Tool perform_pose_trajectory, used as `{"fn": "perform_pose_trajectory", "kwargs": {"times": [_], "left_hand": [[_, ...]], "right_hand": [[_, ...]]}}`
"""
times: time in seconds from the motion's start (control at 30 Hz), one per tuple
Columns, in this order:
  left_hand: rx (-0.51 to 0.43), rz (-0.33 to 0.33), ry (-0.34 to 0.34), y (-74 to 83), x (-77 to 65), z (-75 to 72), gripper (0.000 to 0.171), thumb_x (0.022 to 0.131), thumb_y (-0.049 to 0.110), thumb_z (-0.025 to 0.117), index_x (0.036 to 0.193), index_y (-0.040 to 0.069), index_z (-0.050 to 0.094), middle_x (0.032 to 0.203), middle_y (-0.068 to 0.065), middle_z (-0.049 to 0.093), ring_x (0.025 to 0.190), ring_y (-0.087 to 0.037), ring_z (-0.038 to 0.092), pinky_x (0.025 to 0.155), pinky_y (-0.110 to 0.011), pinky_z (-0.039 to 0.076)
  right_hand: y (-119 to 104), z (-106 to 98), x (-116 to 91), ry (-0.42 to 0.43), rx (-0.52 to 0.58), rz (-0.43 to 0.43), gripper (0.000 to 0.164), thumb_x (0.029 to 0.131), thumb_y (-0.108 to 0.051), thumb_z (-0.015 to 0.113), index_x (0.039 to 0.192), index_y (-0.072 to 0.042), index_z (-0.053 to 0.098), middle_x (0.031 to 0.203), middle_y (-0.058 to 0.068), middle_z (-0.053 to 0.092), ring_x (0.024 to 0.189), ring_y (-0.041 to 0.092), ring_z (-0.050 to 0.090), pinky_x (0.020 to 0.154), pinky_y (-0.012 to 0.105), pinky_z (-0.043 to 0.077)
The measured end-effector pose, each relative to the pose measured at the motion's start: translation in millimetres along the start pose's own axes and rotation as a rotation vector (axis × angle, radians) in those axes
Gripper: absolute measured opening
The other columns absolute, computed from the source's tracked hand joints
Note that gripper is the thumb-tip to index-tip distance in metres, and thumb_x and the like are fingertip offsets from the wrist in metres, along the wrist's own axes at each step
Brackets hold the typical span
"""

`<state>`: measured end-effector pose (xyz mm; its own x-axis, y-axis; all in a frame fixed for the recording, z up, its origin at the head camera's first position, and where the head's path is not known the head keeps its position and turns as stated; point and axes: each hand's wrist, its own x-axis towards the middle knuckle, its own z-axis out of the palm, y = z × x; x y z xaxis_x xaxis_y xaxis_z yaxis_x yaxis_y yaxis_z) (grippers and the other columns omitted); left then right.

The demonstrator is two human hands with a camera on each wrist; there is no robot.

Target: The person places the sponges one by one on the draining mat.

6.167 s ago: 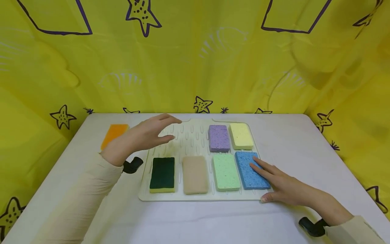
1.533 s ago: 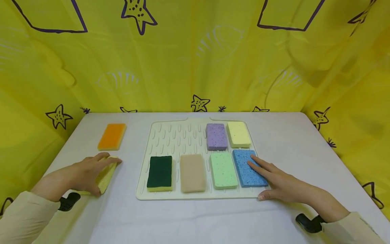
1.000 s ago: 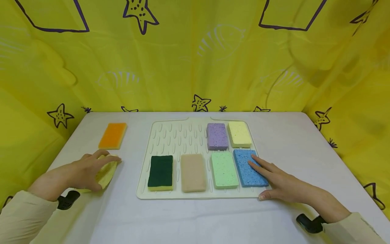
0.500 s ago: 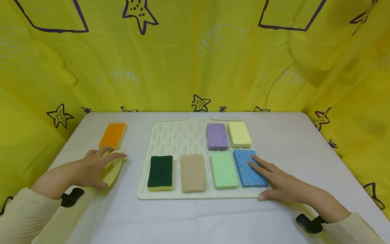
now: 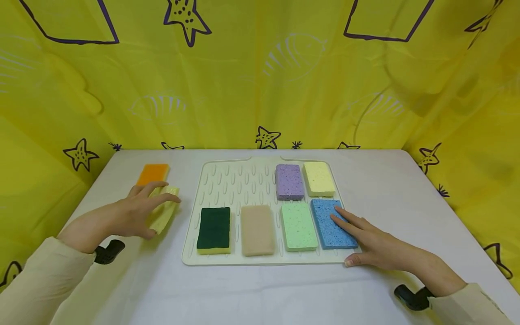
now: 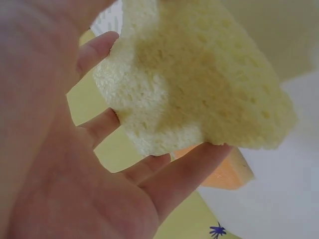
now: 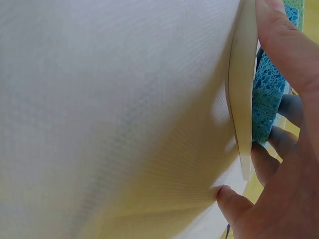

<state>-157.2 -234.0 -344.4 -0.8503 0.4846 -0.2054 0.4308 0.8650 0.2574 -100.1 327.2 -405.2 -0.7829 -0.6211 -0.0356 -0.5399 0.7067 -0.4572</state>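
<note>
My left hand (image 5: 132,212) grips a thin pale-yellow sponge (image 5: 164,213) by its edges, thumb at the near side and fingers at the far side. The left wrist view shows the porous face of the yellow sponge (image 6: 199,79), tilted, with fingertips along its edge. Just beyond this hand lies an orange-topped sponge (image 5: 153,173), partly covered by it. My right hand (image 5: 379,248) rests its extended fingers on the blue sponge (image 5: 328,228), its thumb at the front edge of an off-white ridged drying mat (image 5: 231,183). In the right wrist view the blue sponge (image 7: 266,94) shows beyond the mat's rim (image 7: 241,99).
On the mat's front row lie a dark-green scouring sponge (image 5: 214,229), a beige sponge (image 5: 257,230) and a light-green sponge (image 5: 299,228). Behind them are a purple sponge (image 5: 289,182) and a cream sponge (image 5: 319,179). A yellow curtain (image 5: 260,90) hangs behind the white table (image 5: 260,293).
My left hand came back from above the mat to the table's left and took hold of the yellow sponge. Over the last second it has carried it up and rightward. The right hand stays put.
</note>
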Motion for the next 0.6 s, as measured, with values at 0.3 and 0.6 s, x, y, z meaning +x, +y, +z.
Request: {"fn": "perform_pose_trajectory", "kwargs": {"times": [0.3, 0.6], "left_hand": [[0.043, 0.08, 0.086, 2.6, 12.2, -6.8, 0.065, 0.073, 0.015, 0.084, 0.131, 0.024, 0.057, 0.155, -0.024, 0.02, 0.131, -0.063, 0.022, 0.076, -0.062, 0.054], [0.094, 0.161, 0.198, 8.6, 23.3, -11.7, 0.064, 0.073, 0.019, 0.084, 0.132, 0.021, 0.058, 0.152, -0.025, 0.027, 0.131, -0.055, 0.024, 0.092, -0.069, 0.043]], "right_hand": [[-0.3, -0.2, -0.3, 0.014, -0.012, -0.025, 0.094, 0.085, -0.049, 0.069, 0.158, -0.012, 0.024, 0.166, 0.015, 0.012, 0.153, 0.02, 0.015, 0.107, -0.001, -0.006], [0.4, 0.4, -0.9, 0.009, -0.014, -0.02, 0.094, 0.085, -0.049, 0.069, 0.159, -0.013, 0.022, 0.166, 0.015, 0.012, 0.153, 0.022, 0.016, 0.106, -0.001, -0.006]]}}
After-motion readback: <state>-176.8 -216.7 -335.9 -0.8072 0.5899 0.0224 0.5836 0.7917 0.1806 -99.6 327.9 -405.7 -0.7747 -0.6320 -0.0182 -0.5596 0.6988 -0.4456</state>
